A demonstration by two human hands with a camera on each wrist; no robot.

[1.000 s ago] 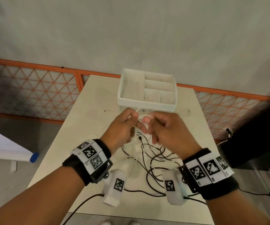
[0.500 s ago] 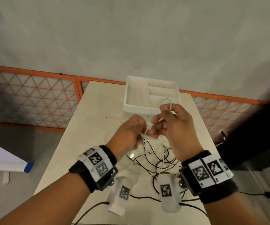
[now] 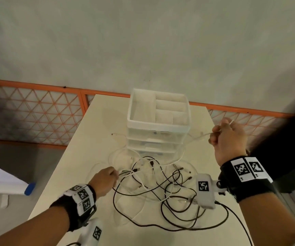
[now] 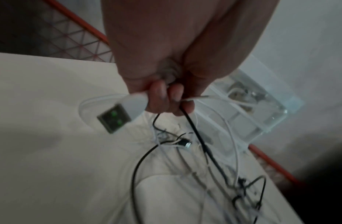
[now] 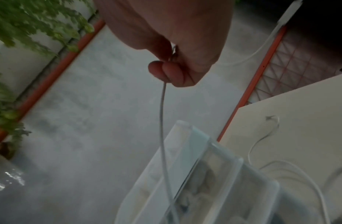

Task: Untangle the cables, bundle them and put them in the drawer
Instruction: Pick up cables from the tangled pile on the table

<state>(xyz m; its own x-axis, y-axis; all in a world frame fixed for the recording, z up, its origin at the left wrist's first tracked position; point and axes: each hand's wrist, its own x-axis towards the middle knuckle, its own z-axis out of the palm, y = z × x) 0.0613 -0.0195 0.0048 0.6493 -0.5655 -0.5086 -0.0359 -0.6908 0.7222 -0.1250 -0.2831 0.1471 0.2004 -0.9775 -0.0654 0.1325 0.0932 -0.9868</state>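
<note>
A tangle of black and white cables (image 3: 162,181) lies on the cream table (image 3: 58,183) in front of a white plastic drawer unit (image 3: 158,132). My left hand (image 3: 105,180) is low at the tangle's left edge and grips a white cable with a USB plug (image 4: 118,115), with black strands caught in the same fist (image 4: 166,97). My right hand (image 3: 228,139) is raised to the right of the drawer unit and grips a thin white cable (image 5: 162,115). That cable runs down to the tangle (image 4: 204,159).
The drawer unit's top tray (image 3: 141,110) has several compartments. The drawers below look closed. An orange lattice fence (image 3: 36,112) runs behind the table. A dark shape (image 3: 285,139) stands off the table's right edge. Green foliage (image 5: 32,22) shows in the right wrist view.
The hands were together above the tangle. Now they are apart: the right has swung up and to the right with the white cable, the left has dropped to the tangle's left side.
</note>
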